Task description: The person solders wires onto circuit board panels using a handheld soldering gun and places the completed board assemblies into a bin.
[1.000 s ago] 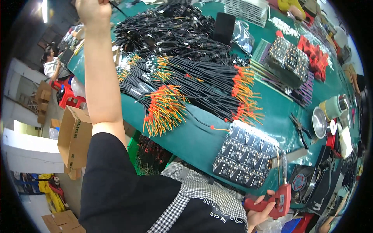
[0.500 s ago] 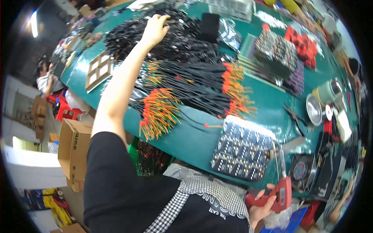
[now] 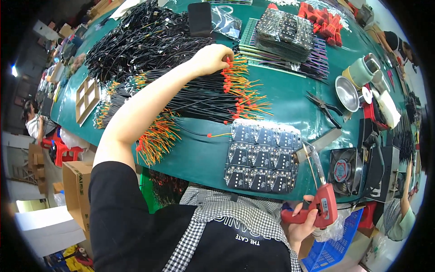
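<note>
The bundle of black wires with red-and-orange tips [image 3: 226, 93] lies across the green worktop [image 3: 290, 104], long axis left-right, tips right, directly beneath the left hand [image 3: 210, 59], whose fingers pinch those tips, while the right hand [image 3: 301, 224], well apart, grips a red soldering gun [image 3: 319, 206].

The person wears a black short-sleeved top; its sleeve [image 3: 118, 199] ends above the elbow at about eight o'clock, leaving the left forearm bare up to the left hand [image 3: 210, 59] at twelve o'clock. Over the chest lies a black-and-white checked collar [image 3: 226, 217], small gingham squares, spreading toward six o'clock. Below it the black front carries a line of small white print, upside down in this view. The right hand [image 3: 301, 224] at five o'clock is bare, with no glove, ring or watch visible on either hand.
</note>
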`<state>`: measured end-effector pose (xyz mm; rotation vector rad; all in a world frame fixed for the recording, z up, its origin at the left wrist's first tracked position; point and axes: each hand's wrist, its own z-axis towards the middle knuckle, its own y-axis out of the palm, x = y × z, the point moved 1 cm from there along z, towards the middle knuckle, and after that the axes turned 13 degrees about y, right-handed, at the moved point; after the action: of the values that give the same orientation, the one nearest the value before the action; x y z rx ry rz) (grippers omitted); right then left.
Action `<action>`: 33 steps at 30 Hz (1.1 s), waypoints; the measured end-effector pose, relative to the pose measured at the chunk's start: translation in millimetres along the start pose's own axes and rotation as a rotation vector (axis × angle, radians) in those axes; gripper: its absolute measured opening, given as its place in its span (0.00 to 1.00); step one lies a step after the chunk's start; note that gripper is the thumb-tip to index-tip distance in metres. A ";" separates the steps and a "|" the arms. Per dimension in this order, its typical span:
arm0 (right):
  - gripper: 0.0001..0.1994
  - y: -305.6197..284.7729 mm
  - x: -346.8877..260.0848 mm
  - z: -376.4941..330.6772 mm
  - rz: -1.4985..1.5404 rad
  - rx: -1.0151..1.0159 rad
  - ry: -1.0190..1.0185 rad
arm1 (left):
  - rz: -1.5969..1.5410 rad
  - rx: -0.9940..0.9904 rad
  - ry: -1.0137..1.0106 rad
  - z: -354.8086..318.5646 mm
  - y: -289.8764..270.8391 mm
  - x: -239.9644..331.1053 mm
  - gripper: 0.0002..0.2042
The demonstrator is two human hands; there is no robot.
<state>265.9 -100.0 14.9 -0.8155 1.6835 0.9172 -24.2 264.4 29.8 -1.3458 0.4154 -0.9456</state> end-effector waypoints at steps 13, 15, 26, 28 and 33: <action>0.24 -2.2 -3.6 0.4 -0.004 -0.033 -0.018 | -0.265 0.197 -0.079 1.5 -9.7 12.6 0.06; 0.24 -3.0 -4.3 -0.1 -0.003 -0.036 -0.055 | -0.528 0.214 -0.140 -3.8 -24.4 26.2 0.06; 0.30 7.0 8.4 8.9 -0.004 -0.096 0.041 | -0.603 0.133 -0.232 -75.6 14.3 168.6 0.04; 0.33 10.3 8.3 10.4 0.039 -0.095 0.109 | -0.811 0.095 -0.438 -73.2 32.1 171.9 0.05; 0.32 14.1 14.0 13.4 -0.030 -0.173 0.199 | -0.632 0.166 -0.313 -69.3 52.8 178.4 0.05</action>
<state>256.2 -82.8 1.4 -1.0754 1.7736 0.9979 46.1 79.8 10.0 -1.4661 -0.3468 -1.2216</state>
